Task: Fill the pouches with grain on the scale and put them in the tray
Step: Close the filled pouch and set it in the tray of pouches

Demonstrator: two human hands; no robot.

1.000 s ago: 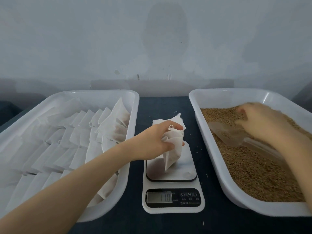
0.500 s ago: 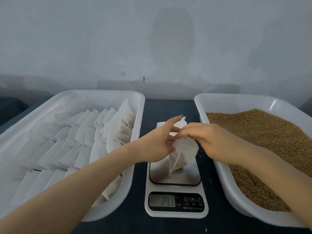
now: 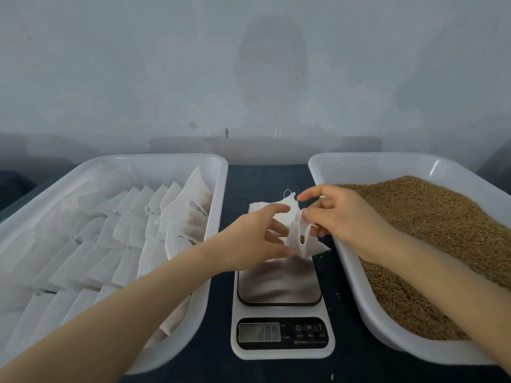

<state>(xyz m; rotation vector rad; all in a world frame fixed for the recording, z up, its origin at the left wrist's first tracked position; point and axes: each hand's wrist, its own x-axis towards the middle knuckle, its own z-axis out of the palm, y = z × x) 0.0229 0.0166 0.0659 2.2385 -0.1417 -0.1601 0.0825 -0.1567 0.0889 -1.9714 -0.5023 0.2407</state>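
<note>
- While over the far edge of the one scale (image 3: 279, 283), one white pouch (image 3: 300, 244) is pinched by two hands: left hand (image 3: 257, 239) at its lower edge, right hand (image 3: 340, 217) at its top.
- Two white trays flank the scale: the left tray (image 3: 215, 189) holds overlapping stored pouches (image 3: 132, 233), too many to count; the right tray (image 3: 345, 258) holds grain (image 3: 428, 230).

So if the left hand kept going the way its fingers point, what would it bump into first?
Its fingers point right, and the left hand pinches the pouch. Past that, it would likely bump the right hand, which grips the same pouch, then the grain tray. Depth is hard to judge.
</note>
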